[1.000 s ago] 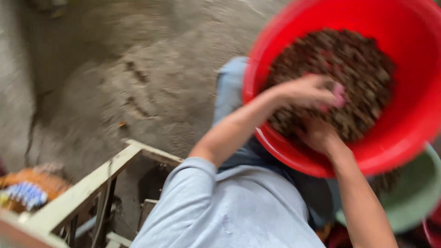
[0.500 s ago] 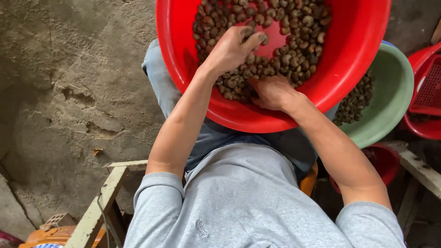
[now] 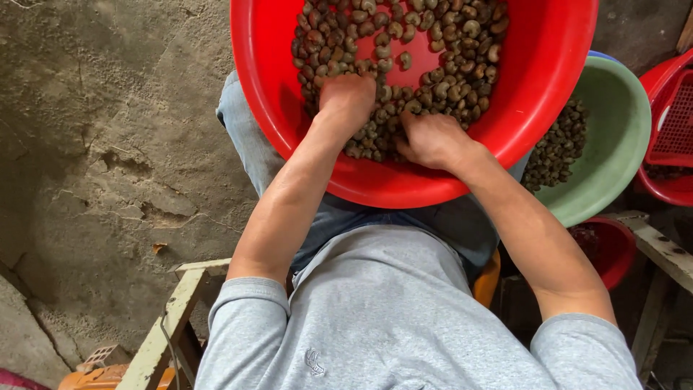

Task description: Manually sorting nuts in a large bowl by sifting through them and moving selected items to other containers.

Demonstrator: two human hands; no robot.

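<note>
So the biggest thing here is the big red basin sitting on the person's lap, tipped a bit toward them, and it's loaded with brownish kidney-shaped nuts, looks like cashews in the shell. They're heaped mostly on the right and near side, with a bare red patch showing in the middle of the bottom. Both hands are down in the near edge of that pile, side by side and close together. The left hand is curled into a loose fist with the knuckles up, buried in the nuts, and I honestly can't tell if it's actually got any pinched inside. The right hand is palm down, fingers bent and dug into the heap, same deal, closed-ish but what's in it is hidden. The thickest part of the pile lies away from the body and off to the right, so the right hand sits nearer to it. Behind the basin to the right there's a pale green bowl with more nuts in it.
</note>
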